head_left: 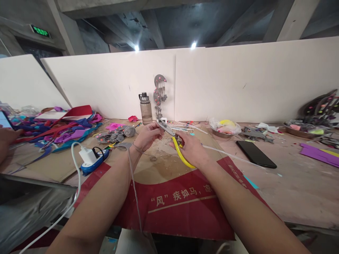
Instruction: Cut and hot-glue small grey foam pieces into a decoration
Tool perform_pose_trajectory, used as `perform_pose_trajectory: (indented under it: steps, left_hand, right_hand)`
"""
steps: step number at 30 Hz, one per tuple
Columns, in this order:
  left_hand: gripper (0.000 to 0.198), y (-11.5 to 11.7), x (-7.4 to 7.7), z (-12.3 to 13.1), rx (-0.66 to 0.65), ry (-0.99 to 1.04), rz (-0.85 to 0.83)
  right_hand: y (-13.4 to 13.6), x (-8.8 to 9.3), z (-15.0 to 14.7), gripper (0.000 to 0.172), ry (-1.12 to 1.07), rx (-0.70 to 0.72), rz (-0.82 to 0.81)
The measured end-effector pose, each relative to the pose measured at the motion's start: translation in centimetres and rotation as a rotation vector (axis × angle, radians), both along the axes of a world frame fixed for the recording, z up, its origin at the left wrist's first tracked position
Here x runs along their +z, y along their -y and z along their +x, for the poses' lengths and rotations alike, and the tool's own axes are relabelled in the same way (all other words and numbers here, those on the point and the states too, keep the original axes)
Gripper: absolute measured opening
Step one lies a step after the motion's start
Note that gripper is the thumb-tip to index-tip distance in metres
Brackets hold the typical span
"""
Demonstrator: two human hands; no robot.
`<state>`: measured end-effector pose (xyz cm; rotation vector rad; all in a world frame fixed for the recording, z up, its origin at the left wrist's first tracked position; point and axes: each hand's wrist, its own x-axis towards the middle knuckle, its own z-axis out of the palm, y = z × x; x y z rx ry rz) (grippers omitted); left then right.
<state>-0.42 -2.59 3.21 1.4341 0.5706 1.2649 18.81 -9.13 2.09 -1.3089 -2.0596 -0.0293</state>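
In the head view my right hand [192, 149] grips scissors with yellow handles [182, 157]. Their metal blades [167, 129] point up and left, with the tips by the fingers of my left hand [148, 135]. That left hand is closed in a pinch on grey yarn, though the pinched bit itself is hardly visible. One strand of the grey yarn [134, 190] loops over my left wrist and hangs down past the table edge. A grey yarn ball [129, 131] lies behind my left hand, beside a pile of grey felt pieces [112, 135].
Beneath my arms lies a red-printed cardboard sheet [180, 211]. A water bottle [146, 109] and a grey moon-shaped hanging ornament [160, 92] stand behind. Left are a blue power strip [94, 162] and felt scraps [69, 128]; right, a phone [256, 153]. Another person's hand [9, 141] shows far left.
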Motion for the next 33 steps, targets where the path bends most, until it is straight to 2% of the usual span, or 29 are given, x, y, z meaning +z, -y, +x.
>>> perform_pose_trajectory:
  steps: [3, 6, 14, 21, 25, 33]
  left_hand:
    - [0.019, -0.2, -0.1, 0.0, -0.044, 0.036, 0.009]
    - [0.027, -0.3, -0.1, 0.0, -0.037, 0.05, -0.006]
    - [0.03, 0.0, 0.1, 0.0, -0.061, 0.088, -0.048]
    - [0.027, 0.1, -0.4, 0.6, -0.125, 0.072, -0.111]
    - [0.026, 0.2, -0.6, 0.7, -0.157, 0.051, -0.12]
    - [0.023, 0.5, -1.1, 1.4, -0.191, -0.015, -0.139]
  right_hand:
    - [0.0, -0.1, 0.0, 0.034, -0.005, -0.001, 0.004]
    - [-0.1, -0.1, -0.1, 0.032, -0.047, 0.016, 0.005]
    - [-0.5, -0.6, -0.7, 0.032, -0.28, 0.159, -0.12]
    - [-1.0, -1.0, -0.9, 0.034, -0.73, 0.24, -0.191]
    - [-1.0, -0.6, -0.8, 0.046, -0.937, 0.252, -0.172]
    - [-1.2, -1.0, -0.9, 0.048, -1.001, 0.32, -0.19]
